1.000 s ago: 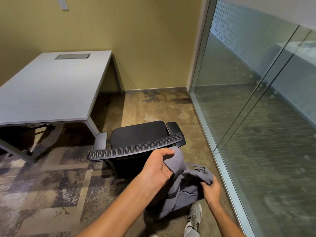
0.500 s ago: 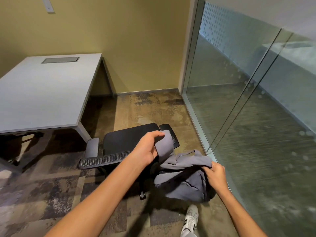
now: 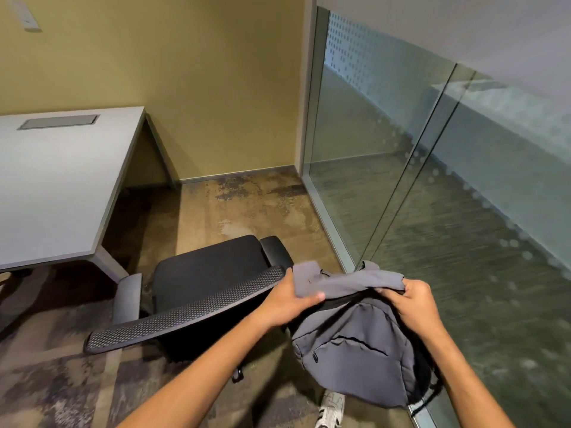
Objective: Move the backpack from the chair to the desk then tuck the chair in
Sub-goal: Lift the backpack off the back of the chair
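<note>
A grey backpack [image 3: 358, 350] hangs in the air to the right of the chair, held by its top edge. My left hand [image 3: 285, 299] grips the left end of that top edge, and my right hand [image 3: 412, 299] grips the right end. The black office chair [image 3: 204, 273] stands in front of me with its mesh backrest toward me and nothing on its seat. The grey desk [image 3: 52, 186] is at the far left, a little apart from the chair.
A glass partition [image 3: 401, 180] runs along the right, close to the backpack. A yellow wall closes the back. A flat grey hatch [image 3: 58, 122] is set in the desk top. My white shoe [image 3: 332, 409] shows on the patterned carpet below the bag.
Both hands have lifted the backpack up from low behind the chair to backrest height. Its body now hangs open to view below my hands.
</note>
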